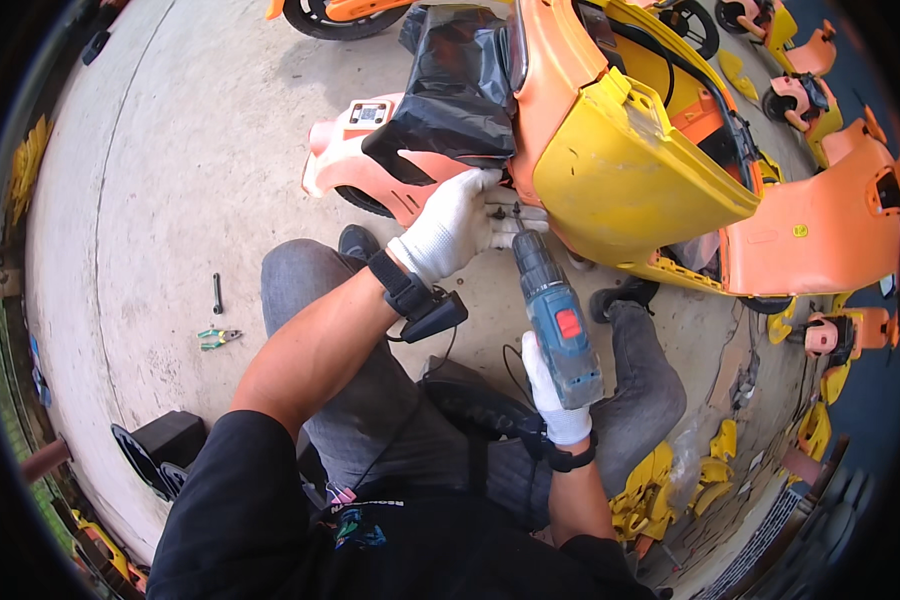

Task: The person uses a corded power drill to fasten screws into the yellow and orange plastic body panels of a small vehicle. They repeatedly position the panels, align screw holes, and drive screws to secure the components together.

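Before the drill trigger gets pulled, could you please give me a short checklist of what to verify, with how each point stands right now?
1. Right hand grips the cordless drill firmly: ok, its gloved fingers wrap the handle.
2. Drill tip seated on the fastener: cannot tell, the tip meets the underside of the scooter body but the contact spot is too small to read.
3. Left hand steadies the part: ok, it presses against the orange panel beside the drill tip.
4. Left fingers apart from the bit: not ok, they lie right next to it.
5. Black plastic bag away from the bit: cannot tell, it hangs just above the left hand.
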Demonstrator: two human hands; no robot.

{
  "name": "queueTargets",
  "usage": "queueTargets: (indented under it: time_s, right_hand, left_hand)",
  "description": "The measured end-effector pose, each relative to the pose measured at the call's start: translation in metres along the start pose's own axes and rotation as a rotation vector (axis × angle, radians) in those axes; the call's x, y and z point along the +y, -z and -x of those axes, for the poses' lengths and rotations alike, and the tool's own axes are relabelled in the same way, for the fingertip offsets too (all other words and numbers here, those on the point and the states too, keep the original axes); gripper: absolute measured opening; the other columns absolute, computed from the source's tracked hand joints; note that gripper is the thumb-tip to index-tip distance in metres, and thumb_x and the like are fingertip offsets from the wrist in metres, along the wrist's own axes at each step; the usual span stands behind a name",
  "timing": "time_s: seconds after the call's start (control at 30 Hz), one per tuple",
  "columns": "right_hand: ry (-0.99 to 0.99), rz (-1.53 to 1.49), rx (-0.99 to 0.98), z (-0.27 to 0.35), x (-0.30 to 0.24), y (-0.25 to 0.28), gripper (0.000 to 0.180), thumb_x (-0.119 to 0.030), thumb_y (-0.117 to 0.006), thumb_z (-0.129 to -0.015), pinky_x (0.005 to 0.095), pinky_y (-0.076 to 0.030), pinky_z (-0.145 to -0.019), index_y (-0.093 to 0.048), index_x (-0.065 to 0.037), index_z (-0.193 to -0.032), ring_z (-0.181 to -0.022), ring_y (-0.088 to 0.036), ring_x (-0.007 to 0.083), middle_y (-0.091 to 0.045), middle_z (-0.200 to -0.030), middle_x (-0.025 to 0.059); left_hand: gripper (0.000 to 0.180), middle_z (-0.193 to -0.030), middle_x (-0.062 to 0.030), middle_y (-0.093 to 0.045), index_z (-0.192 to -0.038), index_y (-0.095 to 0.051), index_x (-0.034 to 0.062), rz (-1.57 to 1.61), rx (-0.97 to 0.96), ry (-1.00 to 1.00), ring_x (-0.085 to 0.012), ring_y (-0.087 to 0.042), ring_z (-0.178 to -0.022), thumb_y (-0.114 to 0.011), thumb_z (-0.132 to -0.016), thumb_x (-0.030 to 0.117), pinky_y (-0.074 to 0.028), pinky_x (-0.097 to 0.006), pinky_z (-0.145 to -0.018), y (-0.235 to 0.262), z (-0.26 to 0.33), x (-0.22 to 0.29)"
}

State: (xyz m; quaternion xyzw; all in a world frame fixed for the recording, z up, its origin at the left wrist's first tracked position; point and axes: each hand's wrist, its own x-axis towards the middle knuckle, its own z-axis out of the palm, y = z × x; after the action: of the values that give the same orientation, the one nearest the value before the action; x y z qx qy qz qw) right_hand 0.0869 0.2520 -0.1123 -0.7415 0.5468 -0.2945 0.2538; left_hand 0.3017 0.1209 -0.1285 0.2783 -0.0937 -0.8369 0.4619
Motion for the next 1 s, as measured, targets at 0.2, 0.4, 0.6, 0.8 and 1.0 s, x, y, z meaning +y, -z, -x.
queueTargets:
  time_s: [0.2,0.4,0.6,0.8,1.0]
  right_hand:
    - [0.037,0.025,-0.015,-0.001,0.004,0.000,0.020,-0.005,-0.073,-0.080,0.0343,-0.052,-0.072,-0.065,0.000,-0.098,-0.078,-0.067,0.0253,-0.069,-0.088,0.0123]
    - [-0.120,-0.126,0.065,0.001,0.000,-0.004,0.016,-0.011,-0.075,-0.083,0.0360,-0.052,-0.070,-0.069,-0.004,-0.097,-0.078,-0.068,0.0238,-0.071,-0.088,0.0097]
    - [-0.137,-0.179,0.045,-0.001,0.003,-0.006,0.023,-0.002,-0.071,-0.078,0.0341,-0.051,-0.073,-0.064,0.000,-0.099,-0.079,-0.065,0.0252,-0.066,-0.086,0.0118]
    - [-0.096,-0.081,0.028,0.001,0.001,-0.003,0.022,-0.004,-0.071,-0.078,0.0358,-0.051,-0.072,-0.064,-0.001,-0.098,-0.078,-0.064,0.0293,-0.065,-0.086,0.0129]
    - [-0.107,-0.179,0.059,0.001,0.007,-0.006,0.021,-0.004,-0.072,-0.078,0.0366,-0.051,-0.071,-0.064,-0.001,-0.097,-0.078,-0.065,0.0300,-0.065,-0.085,0.0131]
  left_hand:
    - [0.034,-0.121,-0.0270,-0.060,-0.121,-0.051,-0.0108,-0.072,0.015,0.011,-0.0367,-0.061,-0.113,-0.040,-0.099,0.012,-0.050,-0.041,-0.098,0.002,-0.001,-0.002]
    - [0.034,-0.124,-0.0269,-0.059,-0.123,-0.050,-0.0137,-0.185,-0.015,-0.042,-0.0348,-0.060,-0.117,-0.041,-0.098,0.008,-0.049,-0.040,-0.102,0.004,0.002,-0.003]
    - [0.030,-0.116,-0.0208,-0.065,-0.117,-0.056,-0.0090,-0.279,0.058,-0.090,-0.0286,-0.066,-0.107,-0.042,-0.099,0.011,-0.053,-0.036,-0.091,0.000,0.001,-0.008]
    - [0.029,-0.116,-0.0204,-0.065,-0.116,-0.056,-0.0092,-0.291,0.081,-0.111,-0.0282,-0.067,-0.105,-0.041,-0.100,0.010,-0.054,-0.034,-0.089,-0.003,0.001,-0.008]
    - [0.028,-0.118,-0.0217,-0.062,-0.116,-0.054,-0.0113,-0.255,0.085,-0.078,-0.0308,-0.064,-0.111,-0.044,-0.099,0.008,-0.052,-0.037,-0.096,-0.002,-0.001,-0.009]
